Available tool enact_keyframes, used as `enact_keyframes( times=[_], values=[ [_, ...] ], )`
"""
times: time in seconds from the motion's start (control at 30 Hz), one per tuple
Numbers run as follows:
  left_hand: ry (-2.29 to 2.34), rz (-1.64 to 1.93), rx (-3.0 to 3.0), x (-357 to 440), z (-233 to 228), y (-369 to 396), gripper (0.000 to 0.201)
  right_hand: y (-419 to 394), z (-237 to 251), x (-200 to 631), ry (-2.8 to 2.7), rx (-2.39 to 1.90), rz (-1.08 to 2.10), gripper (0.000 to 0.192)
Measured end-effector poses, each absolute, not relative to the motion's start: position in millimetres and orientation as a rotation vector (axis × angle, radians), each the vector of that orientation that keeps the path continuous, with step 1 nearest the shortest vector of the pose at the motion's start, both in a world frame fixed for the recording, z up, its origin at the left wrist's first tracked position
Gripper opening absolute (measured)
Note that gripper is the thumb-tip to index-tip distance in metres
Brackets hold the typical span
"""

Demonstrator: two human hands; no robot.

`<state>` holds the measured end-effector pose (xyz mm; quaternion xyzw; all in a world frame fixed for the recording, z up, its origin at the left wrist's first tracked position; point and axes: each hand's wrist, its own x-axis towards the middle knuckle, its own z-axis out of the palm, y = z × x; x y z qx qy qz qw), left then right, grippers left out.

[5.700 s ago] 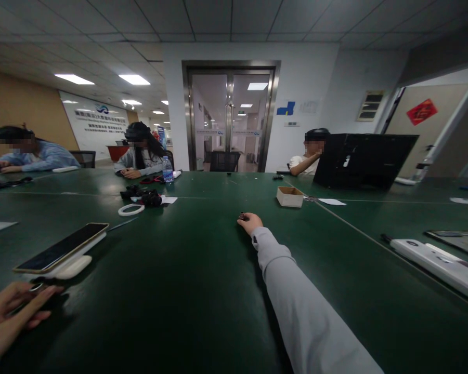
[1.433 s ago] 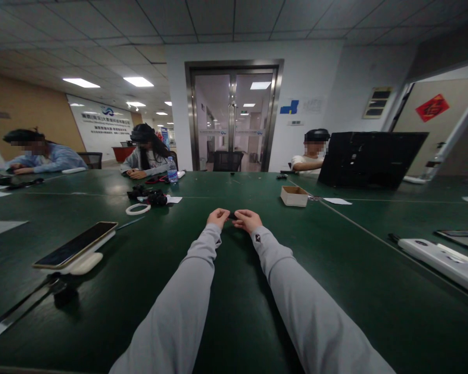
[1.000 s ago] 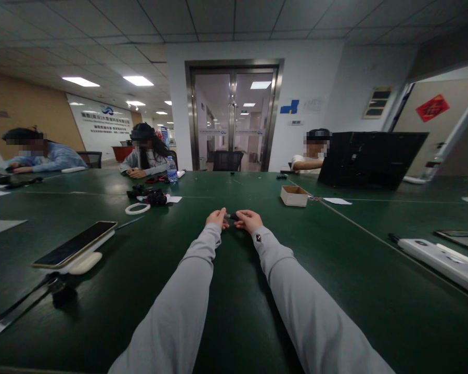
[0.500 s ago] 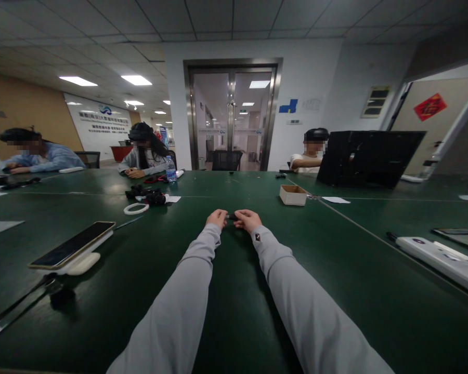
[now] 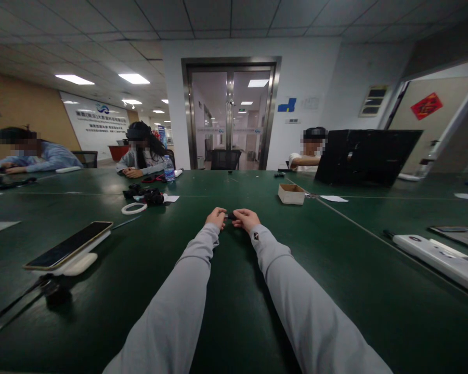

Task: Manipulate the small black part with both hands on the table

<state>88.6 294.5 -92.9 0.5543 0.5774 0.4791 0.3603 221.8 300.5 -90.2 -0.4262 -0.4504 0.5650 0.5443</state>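
Both my arms reach forward over the green table [image 5: 234, 291]. Between my hands is a small dark object [image 5: 230, 216], too small to name, with a lighter bit at its left end. My left hand [image 5: 217, 217] pinches that left end. My right hand [image 5: 247, 219] is closed around the dark right part, and its fingers hide much of it. The two hands are close together, just above or on the table; I cannot tell which.
A small open cardboard box [image 5: 291, 195] sits ahead right. Left lie a tape roll [image 5: 134, 208], black gear [image 5: 152, 196], a bottle [image 5: 169, 169] and a propped phone [image 5: 70, 245]. Right are a white device [image 5: 437, 259] and a black monitor [image 5: 368, 156]. Several people sit across.
The whole view has shifted slightly, so things appear a little further left. Both hands keep hold of the small dark object, with hardly any visible movement.
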Motion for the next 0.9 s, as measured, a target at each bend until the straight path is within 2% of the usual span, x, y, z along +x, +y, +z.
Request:
enact_keyframes(
  times=[0.47,0.9],
  values=[
    [1.513,1.239,1.519,87.9,-94.8,296.4,0.021,301.8,-91.5,221.8,-1.073,-0.995,1.336,0.011],
    [1.492,1.186,1.485,89.8,-94.7,295.7,0.022,301.4,-90.9,221.8,-1.074,-1.013,1.329,0.006]
  ],
)
